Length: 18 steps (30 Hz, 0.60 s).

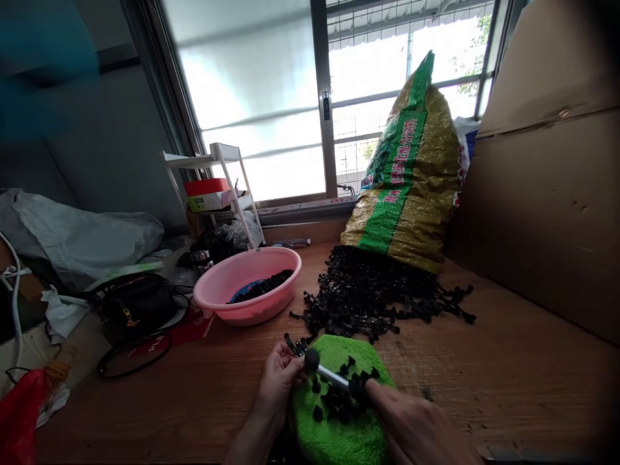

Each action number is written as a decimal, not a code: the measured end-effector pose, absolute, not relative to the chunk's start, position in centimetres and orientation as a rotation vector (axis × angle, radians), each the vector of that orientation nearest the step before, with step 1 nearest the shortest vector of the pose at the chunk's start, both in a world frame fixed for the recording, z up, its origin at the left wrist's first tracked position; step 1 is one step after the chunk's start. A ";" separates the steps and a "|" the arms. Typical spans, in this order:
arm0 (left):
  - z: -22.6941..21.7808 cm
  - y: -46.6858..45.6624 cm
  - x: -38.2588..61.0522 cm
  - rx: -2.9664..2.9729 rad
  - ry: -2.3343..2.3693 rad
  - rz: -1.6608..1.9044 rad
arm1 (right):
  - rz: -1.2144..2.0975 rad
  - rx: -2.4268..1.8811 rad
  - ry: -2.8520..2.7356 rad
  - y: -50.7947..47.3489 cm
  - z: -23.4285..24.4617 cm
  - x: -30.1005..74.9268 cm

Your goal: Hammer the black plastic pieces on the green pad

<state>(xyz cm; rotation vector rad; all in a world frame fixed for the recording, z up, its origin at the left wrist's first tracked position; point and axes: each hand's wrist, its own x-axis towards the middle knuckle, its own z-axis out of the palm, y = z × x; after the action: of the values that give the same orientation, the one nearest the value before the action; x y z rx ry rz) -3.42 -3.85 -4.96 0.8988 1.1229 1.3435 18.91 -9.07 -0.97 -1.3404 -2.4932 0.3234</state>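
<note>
Sack: big green-and-gold woven plastic sack (409, 174) leans far right against brown cardboard (547, 181).
Table: worn wooden tabletop (508, 368) under everything.
Pile: black plastic clip strips (372, 290) spill from the sack's mouth, mid-table.
Basin: round pink plastic basin (249, 284), left of the pile, black pieces inside.
Pad: fuzzy green cloth pad (339, 426), near edge, loose black bits on it.
Right hand (416, 426): fingers wrapped tight round a small black-headed, silver-shafted mallet (322, 371), head over the pad's left edge.
Left hand (278, 381): fingertips pinched on one black clip strip (295, 345), just beside the mallet head.
</note>
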 end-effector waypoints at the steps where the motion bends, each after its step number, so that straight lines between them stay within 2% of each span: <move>1: -4.9 -3.9 -3.4 0.906 1.126 1.341 | 0.311 -1.366 -2.523 -9.1 -0.9 18.9; 10: -5.6 -3.7 -3.6 0.940 1.102 1.355 | 0.192 -1.334 -2.560 -9.3 -0.4 19.3; 18: -6.1 -3.7 -3.3 0.921 1.005 1.392 | 0.286 -1.377 -2.550 -8.6 -1.5 19.2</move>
<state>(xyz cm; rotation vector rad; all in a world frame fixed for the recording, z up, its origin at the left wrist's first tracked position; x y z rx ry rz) -3.32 -3.70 -6.05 0.9213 1.0047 1.3925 19.20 -8.58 -1.49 -1.3768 -2.5503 0.2857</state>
